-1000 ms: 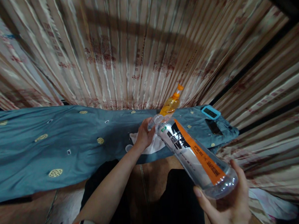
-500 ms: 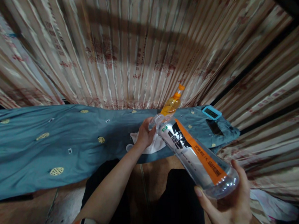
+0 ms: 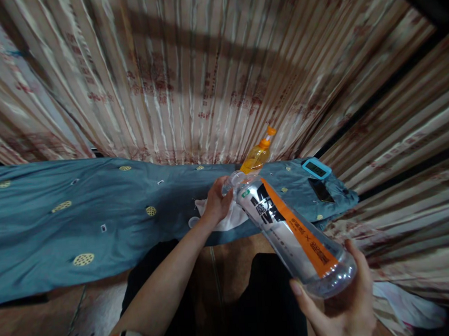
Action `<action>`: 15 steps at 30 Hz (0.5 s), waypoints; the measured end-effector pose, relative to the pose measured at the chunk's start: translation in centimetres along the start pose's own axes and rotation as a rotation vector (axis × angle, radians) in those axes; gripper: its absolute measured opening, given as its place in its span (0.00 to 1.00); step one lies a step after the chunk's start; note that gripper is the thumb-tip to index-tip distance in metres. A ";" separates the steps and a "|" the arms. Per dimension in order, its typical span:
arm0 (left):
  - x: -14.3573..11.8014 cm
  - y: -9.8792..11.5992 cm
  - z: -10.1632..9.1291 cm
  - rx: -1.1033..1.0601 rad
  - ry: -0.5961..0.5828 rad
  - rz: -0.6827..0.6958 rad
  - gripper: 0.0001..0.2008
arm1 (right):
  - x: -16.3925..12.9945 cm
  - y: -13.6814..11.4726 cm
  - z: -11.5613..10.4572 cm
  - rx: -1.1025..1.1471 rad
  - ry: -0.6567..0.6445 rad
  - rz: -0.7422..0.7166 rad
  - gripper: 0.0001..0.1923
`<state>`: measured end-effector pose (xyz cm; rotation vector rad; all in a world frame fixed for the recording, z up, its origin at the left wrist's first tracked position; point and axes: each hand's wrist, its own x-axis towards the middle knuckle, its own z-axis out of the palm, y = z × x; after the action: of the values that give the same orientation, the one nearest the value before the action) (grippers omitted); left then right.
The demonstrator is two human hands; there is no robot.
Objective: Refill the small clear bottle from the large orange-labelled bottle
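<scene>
head view | right hand (image 3: 340,307) wraps around the bottom of one big clear bottle (image 3: 293,232), tipped over the lap | left hand (image 3: 217,203) pinches its top end, resting on one white cloth (image 3: 230,219) | blue cloth (image 3: 99,214) holds one orange bottle (image 3: 257,156), one blue gadget (image 3: 316,168), one dark phone (image 3: 321,190)

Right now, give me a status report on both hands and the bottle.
Right hand cups the clear bottle base. Left hand at its neck, over white cloth. Orange bottle stands just behind.
</scene>
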<state>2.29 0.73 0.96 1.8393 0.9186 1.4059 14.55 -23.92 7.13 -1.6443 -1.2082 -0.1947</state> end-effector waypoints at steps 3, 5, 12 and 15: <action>0.0 0.1 -0.1 -0.006 0.000 -0.006 0.13 | 0.0 -0.1 0.0 -0.025 -0.002 -0.004 0.52; 0.0 0.1 -0.1 -0.007 0.001 -0.011 0.12 | -0.1 -0.2 0.0 -0.020 -0.005 0.014 0.52; 0.1 0.0 0.0 -0.010 0.002 0.007 0.12 | -0.5 -0.8 0.2 0.059 0.012 0.162 0.52; 0.0 0.0 0.0 0.005 -0.002 -0.006 0.12 | -0.7 -0.8 0.1 0.080 0.005 0.160 0.54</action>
<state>2.34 0.75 1.00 1.8396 0.9272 1.3994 13.56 -24.29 7.13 -1.6600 -1.0622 -0.0494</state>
